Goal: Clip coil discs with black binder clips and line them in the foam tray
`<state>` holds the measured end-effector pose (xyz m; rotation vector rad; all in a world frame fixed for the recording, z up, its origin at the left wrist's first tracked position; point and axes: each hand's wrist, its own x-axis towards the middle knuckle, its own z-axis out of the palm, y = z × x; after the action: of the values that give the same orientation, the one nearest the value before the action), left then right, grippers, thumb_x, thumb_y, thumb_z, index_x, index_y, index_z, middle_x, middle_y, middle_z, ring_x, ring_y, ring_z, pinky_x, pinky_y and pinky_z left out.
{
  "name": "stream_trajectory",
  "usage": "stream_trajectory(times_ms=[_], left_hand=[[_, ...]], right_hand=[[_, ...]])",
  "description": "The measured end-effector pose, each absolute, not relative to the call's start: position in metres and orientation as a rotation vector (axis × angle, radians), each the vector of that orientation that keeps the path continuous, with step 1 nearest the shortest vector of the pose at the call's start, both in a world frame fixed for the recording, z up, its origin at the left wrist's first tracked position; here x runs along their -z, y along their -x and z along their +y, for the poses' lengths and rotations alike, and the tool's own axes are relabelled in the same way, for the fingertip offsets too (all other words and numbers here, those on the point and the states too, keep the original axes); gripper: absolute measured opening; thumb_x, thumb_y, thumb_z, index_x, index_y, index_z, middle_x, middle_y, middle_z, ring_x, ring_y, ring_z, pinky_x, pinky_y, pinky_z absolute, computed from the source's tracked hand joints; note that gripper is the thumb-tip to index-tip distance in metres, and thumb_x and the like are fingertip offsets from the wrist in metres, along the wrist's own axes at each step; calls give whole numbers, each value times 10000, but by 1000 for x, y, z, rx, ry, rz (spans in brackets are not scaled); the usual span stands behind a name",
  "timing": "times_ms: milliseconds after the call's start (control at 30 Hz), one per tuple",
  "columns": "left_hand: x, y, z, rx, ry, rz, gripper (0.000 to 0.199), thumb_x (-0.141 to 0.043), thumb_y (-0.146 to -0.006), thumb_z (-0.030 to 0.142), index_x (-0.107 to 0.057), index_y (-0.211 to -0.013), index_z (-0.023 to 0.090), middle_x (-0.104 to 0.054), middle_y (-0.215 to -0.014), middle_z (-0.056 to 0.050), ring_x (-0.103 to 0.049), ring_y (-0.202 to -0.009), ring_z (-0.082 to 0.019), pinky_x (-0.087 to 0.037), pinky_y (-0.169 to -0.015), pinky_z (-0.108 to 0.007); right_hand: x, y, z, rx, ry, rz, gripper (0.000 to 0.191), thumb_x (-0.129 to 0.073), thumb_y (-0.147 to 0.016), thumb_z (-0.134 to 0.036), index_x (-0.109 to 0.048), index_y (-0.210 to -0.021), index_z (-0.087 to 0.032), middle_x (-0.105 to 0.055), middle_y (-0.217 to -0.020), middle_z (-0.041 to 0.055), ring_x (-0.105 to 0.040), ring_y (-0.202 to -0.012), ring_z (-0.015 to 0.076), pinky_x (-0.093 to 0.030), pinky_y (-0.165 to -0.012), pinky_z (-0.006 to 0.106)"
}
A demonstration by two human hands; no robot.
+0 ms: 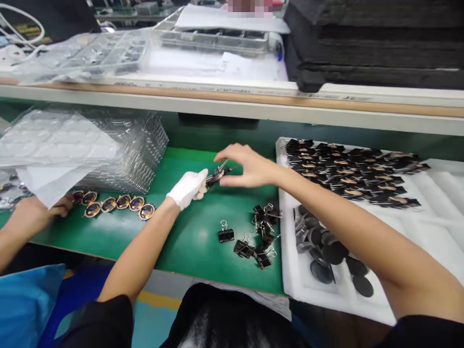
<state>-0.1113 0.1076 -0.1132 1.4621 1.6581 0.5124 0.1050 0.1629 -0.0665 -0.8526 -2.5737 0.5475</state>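
My left hand [189,187], in a white glove with bare fingertips showing, is closed on a small part with a black binder clip [216,175] on it. The part itself is mostly hidden by the fingers and the clip. Close to its right side is my bare right hand [250,166], thumb and fingers curved and apart around the clip's end; I cannot tell whether it touches the clip. Below lie several loose black binder clips [226,234] with silver wire handles on the green tabletop [192,241].
A white foam tray [284,241] on the right holds rows of clipped parts [348,169] and dark round discs [322,251]. At left are stacked clear plastic trays [134,154], gold-rimmed round pieces [123,202] and another person's hand [39,215]. A shelf [232,106] spans the back.
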Motion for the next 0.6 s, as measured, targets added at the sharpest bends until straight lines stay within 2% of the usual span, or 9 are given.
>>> stream_trajectory(times_ms=[67, 133, 200, 233, 300, 333, 400, 500, 600], left_hand=[[107, 109, 103, -477, -1442, 1530, 510, -351, -991, 608, -387, -640, 239, -385, -512, 43, -337, -398, -89, -333, -428, -247], [102, 103, 94, -453, -1436, 1449, 564, -344, -977, 675, -367, -614, 244, -355, -507, 46, -315, -403, -89, -310, -420, -252], [97, 95, 83, -558, -1491, 1430, 592, -265, -1003, 671, -448, -657, 227, -428, -527, 16, -426, -459, -120, -372, -478, -266], [95, 90, 76, -639, -1557, 1424, 587, -231, -1023, 635, -524, -742, 212, -483, -555, 2, -494, -513, -140, -413, -531, -276], [90, 79, 66, -734, -1759, 1406, 493, -248, -1050, 542, -598, -964, 205, -567, -628, -2, -565, -609, -164, -443, -623, -291], [87, 73, 61, -720, -1879, 1402, 425, -286, -1050, 500, -596, -989, 216, -570, -643, 8, -554, -613, -162, -427, -633, -291], [81, 60, 57, -612, -2088, 1411, 355, -359, -1032, 442, -553, -825, 229, -496, -603, 33, -464, -556, -141, -355, -595, -287], [72, 37, 58, -527, -2304, 1372, 403, -402, -1002, 396, -388, -638, 222, -365, -554, 44, -357, -514, -122, -279, -565, -296], [66, 16, 63, -446, -2369, 1303, 369, -402, -995, 398, -489, -678, 230, -459, -570, 39, -421, -515, -132, -328, -566, -294]], right_hand=[[59, -121, 147, -555, 659, -2667, 364, -687, -909, -388, -684, -1234, -226, -699, -1195, 117, -587, -1152, 319, -441, -1011, 465], [59, -133, 133, -636, 734, -2601, 250, -678, -905, -275, -728, -1136, -193, -727, -1100, 112, -631, -1049, 280, -469, -942, 405], [61, -143, 122, -776, 889, -2490, 202, -699, -897, -266, -753, -1070, -177, -741, -979, 79, -651, -897, 231, -475, -823, 344], [62, -149, 116, -851, 969, -2431, 211, -720, -889, -297, -762, -1052, -170, -734, -912, 58, -638, -822, 209, -460, -756, 321], [63, -161, 104, -1008, 1084, -2314, 244, -724, -889, -361, -774, -1013, -157, -682, -777, 18, -574, -698, 169, -403, -648, 290], [63, -168, 98, -1084, 1109, -2265, 255, -713, -895, -380, -776, -991, -153, -651, -736, 5, -542, -666, 155, -378, -618, 282], [62, -182, 85, -1204, 1112, -2192, 271, -703, -899, -401, -777, -968, -150, -623, -717, -5, -511, -647, 142, -352, -592, 273], [59, -201, 67, -1240, 1139, -2139, 278, -718, -887, -409, -780, -972, -151, -627, -714, -5, -506, -637, 139, -345, -580, 272], [57, -218, 53, -1188, 1187, -2106, 252, -727, -884, -389, -782, -979, -162, -679, -766, 9, -541, -668, 151, -374, -595, 275]])
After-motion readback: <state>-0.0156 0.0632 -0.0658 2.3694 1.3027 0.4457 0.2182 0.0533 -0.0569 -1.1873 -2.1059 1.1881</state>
